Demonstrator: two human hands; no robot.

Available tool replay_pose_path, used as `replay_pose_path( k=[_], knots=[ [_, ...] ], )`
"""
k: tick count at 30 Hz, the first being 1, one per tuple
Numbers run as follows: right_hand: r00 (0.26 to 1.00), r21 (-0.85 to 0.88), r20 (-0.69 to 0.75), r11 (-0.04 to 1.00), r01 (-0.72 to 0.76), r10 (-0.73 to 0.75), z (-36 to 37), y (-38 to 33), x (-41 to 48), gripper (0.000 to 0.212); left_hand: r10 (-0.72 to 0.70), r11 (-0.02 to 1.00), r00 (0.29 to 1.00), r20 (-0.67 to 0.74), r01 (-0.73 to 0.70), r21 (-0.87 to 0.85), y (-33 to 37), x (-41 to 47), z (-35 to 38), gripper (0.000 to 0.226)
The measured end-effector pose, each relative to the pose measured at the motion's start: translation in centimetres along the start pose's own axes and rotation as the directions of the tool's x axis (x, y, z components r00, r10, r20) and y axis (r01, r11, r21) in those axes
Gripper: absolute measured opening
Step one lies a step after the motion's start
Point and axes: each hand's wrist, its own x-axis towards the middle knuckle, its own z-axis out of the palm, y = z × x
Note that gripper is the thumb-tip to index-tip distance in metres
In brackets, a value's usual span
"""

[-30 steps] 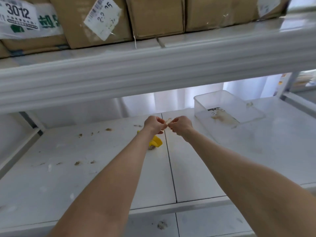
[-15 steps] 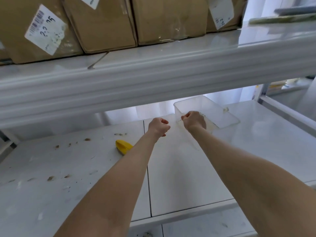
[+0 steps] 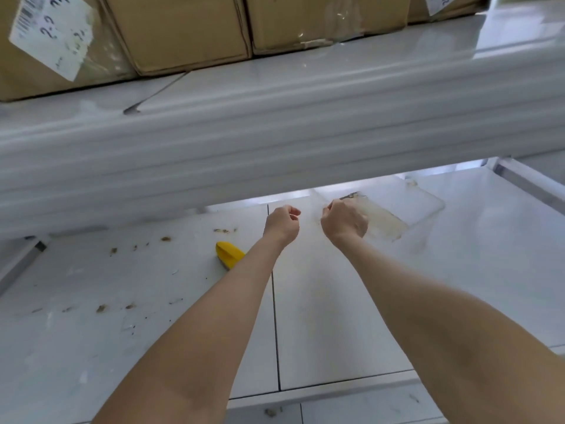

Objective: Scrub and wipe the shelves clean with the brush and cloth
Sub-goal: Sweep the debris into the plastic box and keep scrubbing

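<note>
Two bare forearms reach in over the front edge of a white, glossy lower shelf (image 3: 336,316), both hands raised just above its surface near the back. The left grip (image 3: 282,223) is closed – fingers curled in, thumb against the fingertips, with nothing visible inside it. The right grip (image 3: 345,221) is a curled fist with its back to the camera, a small gap apart from the left; whether it holds anything, or touches the container behind it, cannot be told. That clear rectangular plastic container (image 3: 425,205) stands on the right panel of the shelf toward the back edge, its base smeared with a brownish stain, and its near left corner is hidden by the right fist. The yellow plastic brush (image 3: 229,254) lies on the left panel, just left of the dark seam (image 3: 276,316) that divides the shelf, partly hidden behind the left forearm and held by neither hand. Brown crumbs of dirt (image 3: 101,308) are scattered across the left panel, toward its left and back edges. Above, the thick ribbed front edge of a white upper shelf (image 3: 275,142) carries a row of brown cardboard boxes (image 3: 183,26), the leftmost bearing a white paper label (image 3: 52,32) with a barcode and handwritten figures.
</note>
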Motion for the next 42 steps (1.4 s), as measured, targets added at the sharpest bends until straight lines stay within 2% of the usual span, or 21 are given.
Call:
replay_pose_path(
  k=[3, 5, 7, 9, 12, 17, 19, 22, 25, 29, 34, 39, 42],
  knots=[
    [0.992, 0.040, -0.038, 0.992, 0.123, -0.122, 0.1, 0.8, -1.5, 0.030, 0.144, 0.975, 0.989, -0.025, -0.138, 0.175, 0.9, -0.6, 0.0, 0.055],
    [0.984, 0.071, -0.020, 0.982, 0.176, -0.175, -0.2, 1.6, -2.3, 0.027, 0.169, 0.948, 0.984, 0.049, -0.176, 0.267, 1.4, -1.2, 0.3, 0.061],
    [0.977, 0.102, 0.025, 0.973, 0.209, -0.212, -0.8, 2.2, -2.6, 0.025, 0.116, 0.907, 0.984, 0.133, -0.159, 0.390, 1.5, -1.7, 0.6, 0.054],
    [0.962, 0.120, 0.086, 0.961, 0.247, -0.258, -1.3, 2.4, -3.0, 0.022, 0.072, 0.893, 0.989, 0.133, -0.123, 0.433, 1.4, -2.1, 0.6, 0.040],
    [0.947, 0.160, 0.134, 0.950, 0.269, -0.291, -1.6, 2.1, -3.6, 0.016, 0.072, 0.922, 0.994, 0.079, -0.097, 0.375, 1.2, -2.6, 0.3, 0.027],
    [0.964, 0.137, 0.129, 0.967, 0.213, -0.230, -1.0, 1.3, -4.2, 0.006, 0.061, 0.926, 0.978, 0.200, -0.130, 0.356, 0.5, -3.3, -0.2, 0.041],
    [0.974, 0.124, 0.126, 0.977, 0.175, -0.191, -0.8, 1.1, -4.3, 0.009, 0.040, 0.931, 0.979, 0.198, -0.109, 0.350, 0.3, -3.5, 0.1, 0.047],
    [0.982, 0.124, 0.118, 0.983, 0.132, -0.147, -0.6, 0.9, -4.2, 0.014, 0.036, 0.949, 0.991, 0.129, -0.075, 0.307, 0.4, -3.6, 1.0, 0.044],
    [0.987, 0.125, 0.128, 0.989, 0.082, -0.098, -0.7, 0.7, -3.9, 0.020, 0.016, 0.953, 0.993, 0.117, -0.051, 0.297, 0.6, -3.3, 1.5, 0.043],
    [0.985, 0.137, 0.156, 0.989, 0.049, -0.071, -1.3, 0.8, -3.3, 0.022, -0.011, 0.950, 0.998, 0.061, -0.009, 0.313, 0.9, -2.9, 2.3, 0.025],
    [0.973, 0.167, 0.192, 0.981, 0.099, -0.130, -1.5, 1.5, -2.7, 0.031, -0.015, 0.966, 1.000, 0.016, 0.010, 0.257, 1.0, -2.3, 2.9, 0.020],
    [0.966, 0.162, 0.172, 0.973, 0.165, -0.193, -1.5, 1.7, -2.7, 0.012, -0.013, 0.977, 0.999, 0.051, 0.001, 0.213, 0.8, -1.9, 2.7, 0.021],
    [0.962, 0.121, 0.131, 0.967, 0.225, -0.240, -1.2, 1.7, -3.1, 0.012, -0.011, 0.985, 0.998, 0.066, -0.001, 0.172, 0.5, -1.9, 2.5, 0.014]
  ],
)
